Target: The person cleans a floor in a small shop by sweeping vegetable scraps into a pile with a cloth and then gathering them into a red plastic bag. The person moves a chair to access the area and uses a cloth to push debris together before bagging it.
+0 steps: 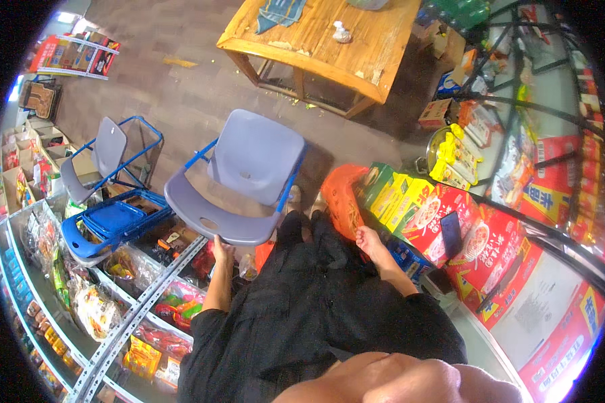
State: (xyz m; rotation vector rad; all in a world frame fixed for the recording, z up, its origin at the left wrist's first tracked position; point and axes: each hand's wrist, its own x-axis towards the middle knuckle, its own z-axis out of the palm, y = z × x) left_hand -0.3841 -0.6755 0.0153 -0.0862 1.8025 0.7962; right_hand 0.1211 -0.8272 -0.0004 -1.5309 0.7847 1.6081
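My left hand (222, 252) grips the near rim of the backrest on a grey plastic folding chair (257, 156) with a blue metal frame. The chair stands unfolded in front of me, its seat beyond the backrest. An orange plastic bag (344, 196) hangs from my right hand (371, 243), pinched at its edge. Thin brownish pieces show inside the bag; what they are, I cannot tell. Just right of that hand are red noodle cartons (433, 214) and yellow-green boxes (398, 196). A dark smartphone (450, 234) lies on the red cartons.
A wooden table (312, 45) with a blue cloth (281, 14) stands ahead. To the left are another grey folding chair (112, 148), a folded blue chair (113, 221) and metal shelving (141, 307) with packaged snacks. A metal pot (436, 146) sits at the right beside yellow packets (454, 161).
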